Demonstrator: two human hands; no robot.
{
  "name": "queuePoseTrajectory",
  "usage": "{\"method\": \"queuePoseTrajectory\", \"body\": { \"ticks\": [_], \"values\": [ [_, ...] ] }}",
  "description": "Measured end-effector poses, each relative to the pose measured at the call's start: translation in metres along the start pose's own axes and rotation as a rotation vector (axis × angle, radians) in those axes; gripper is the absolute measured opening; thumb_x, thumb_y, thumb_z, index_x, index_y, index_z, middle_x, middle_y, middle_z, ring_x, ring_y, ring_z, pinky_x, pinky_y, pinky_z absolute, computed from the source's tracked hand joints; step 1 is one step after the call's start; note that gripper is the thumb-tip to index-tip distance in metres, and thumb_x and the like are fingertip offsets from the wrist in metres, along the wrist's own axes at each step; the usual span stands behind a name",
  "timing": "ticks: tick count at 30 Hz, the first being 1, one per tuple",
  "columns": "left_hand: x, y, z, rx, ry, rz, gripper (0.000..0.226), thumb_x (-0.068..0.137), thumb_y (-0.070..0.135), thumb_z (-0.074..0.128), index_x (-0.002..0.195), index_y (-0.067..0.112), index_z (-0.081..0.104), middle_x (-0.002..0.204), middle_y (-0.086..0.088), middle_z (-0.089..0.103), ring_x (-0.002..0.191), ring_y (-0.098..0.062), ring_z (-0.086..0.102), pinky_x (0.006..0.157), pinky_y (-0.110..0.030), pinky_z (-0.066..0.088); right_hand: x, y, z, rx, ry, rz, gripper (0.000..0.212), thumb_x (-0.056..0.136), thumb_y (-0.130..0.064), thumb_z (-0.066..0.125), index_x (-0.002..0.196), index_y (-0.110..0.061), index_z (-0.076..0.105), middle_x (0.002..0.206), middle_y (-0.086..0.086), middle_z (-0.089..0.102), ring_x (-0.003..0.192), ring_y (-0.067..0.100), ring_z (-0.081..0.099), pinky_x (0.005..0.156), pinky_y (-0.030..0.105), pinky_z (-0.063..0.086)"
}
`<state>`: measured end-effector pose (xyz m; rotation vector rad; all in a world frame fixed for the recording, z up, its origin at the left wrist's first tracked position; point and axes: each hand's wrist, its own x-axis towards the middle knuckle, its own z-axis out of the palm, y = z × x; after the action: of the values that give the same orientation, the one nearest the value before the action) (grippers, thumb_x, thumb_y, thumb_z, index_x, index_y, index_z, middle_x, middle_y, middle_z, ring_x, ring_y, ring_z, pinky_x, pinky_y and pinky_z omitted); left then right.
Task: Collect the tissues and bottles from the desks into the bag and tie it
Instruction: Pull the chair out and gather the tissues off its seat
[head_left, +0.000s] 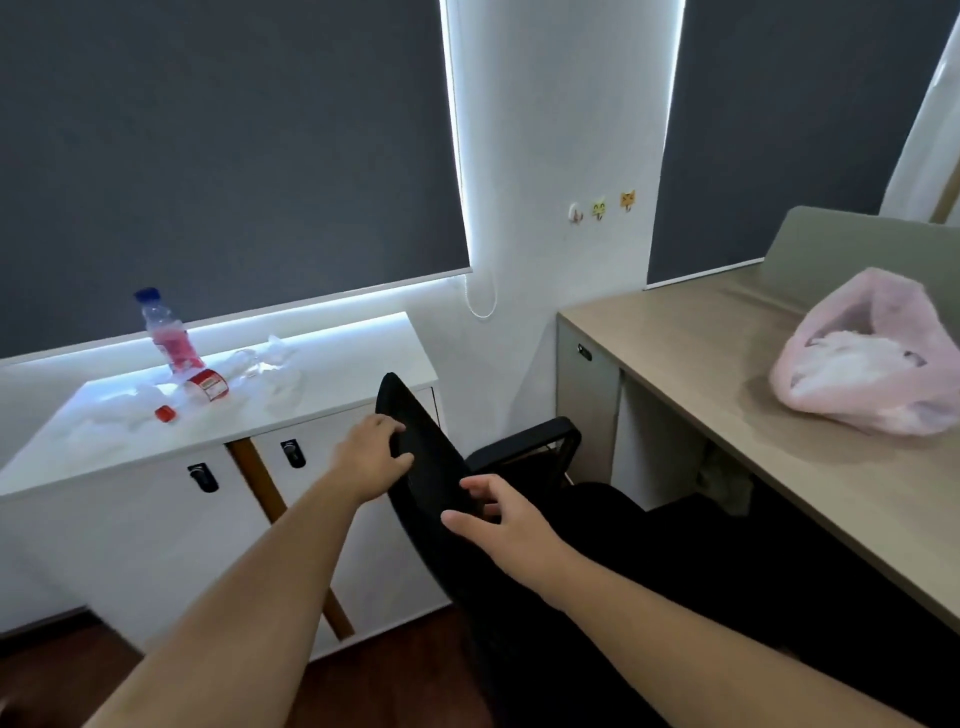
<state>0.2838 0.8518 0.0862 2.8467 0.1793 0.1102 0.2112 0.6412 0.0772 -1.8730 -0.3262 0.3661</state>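
Observation:
A pink plastic bag with white tissues inside lies open on the wooden desk at the right. On the white cabinet top at the left, a clear bottle with a blue cap and red label stands upright. A second bottle with a red label lies on its side. A red cap and crumpled tissues lie around them. My left hand grips the top edge of a black chair back. My right hand touches that chair back lower down, fingers spread.
The black office chair fills the gap between cabinet and desk; its armrest points toward the desk. Grey blinds cover the windows behind. A green-grey partition stands at the desk's far edge. Dark wood floor lies below the cabinet.

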Motion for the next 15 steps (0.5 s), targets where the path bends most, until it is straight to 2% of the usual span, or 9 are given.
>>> {"method": "queuePoseTrajectory", "body": {
  "ticks": [3,6,8,12,15],
  "values": [
    [-0.008,-0.006,0.009,-0.117,0.024,-0.033,0.06,0.091,0.03,0.052,0.145,0.013,0.033,0.155,-0.007,0.021,0.138,-0.026,0.031,0.112,-0.039,0.031,-0.004,0.001,0.022,-0.031,-0.07,0.003,0.063,0.08,-0.045,0.068,0.136,-0.03,0.042,0.136,-0.009,0.042,0.116,0.003,0.036,0.093,0.022,0.033],
    [-0.013,-0.005,0.02,-0.251,0.0,-0.079,0.059,0.098,0.025,0.041,0.15,0.01,0.019,0.16,-0.006,0.003,0.145,-0.026,0.018,0.115,-0.036,0.021,-0.009,0.008,0.032,-0.129,-0.133,-0.001,0.072,0.078,-0.036,0.071,0.14,-0.03,0.036,0.14,-0.007,0.037,0.122,0.005,0.032,0.096,0.022,0.03],
    [-0.013,-0.002,0.025,-0.272,0.01,-0.079,0.058,0.1,0.023,0.037,0.151,0.008,0.014,0.16,-0.007,-0.002,0.146,-0.025,0.012,0.116,-0.034,0.017,-0.011,0.011,0.03,-0.127,-0.135,0.008,0.072,0.078,-0.031,0.072,0.14,-0.03,0.036,0.14,-0.005,0.036,0.128,0.009,0.031,0.098,0.023,0.03],
    [-0.007,0.01,0.029,-0.262,-0.019,-0.053,0.06,0.101,0.026,0.036,0.151,0.007,0.008,0.16,-0.007,-0.01,0.148,-0.023,0.006,0.116,-0.03,0.013,-0.015,0.015,0.016,-0.082,-0.115,0.021,0.07,0.077,-0.026,0.072,0.139,-0.029,0.038,0.138,-0.005,0.038,0.116,0.003,0.031,0.095,0.021,0.031],
    [-0.002,0.029,0.034,-0.253,-0.035,-0.031,0.061,0.101,0.027,0.036,0.151,0.006,0.008,0.16,-0.008,-0.011,0.148,-0.023,0.004,0.117,-0.031,0.012,-0.017,0.021,0.0,-0.053,-0.088,0.025,0.068,0.077,-0.02,0.072,0.137,-0.028,0.041,0.136,-0.004,0.041,0.114,0.004,0.034,0.092,0.019,0.032]
  ]
}}
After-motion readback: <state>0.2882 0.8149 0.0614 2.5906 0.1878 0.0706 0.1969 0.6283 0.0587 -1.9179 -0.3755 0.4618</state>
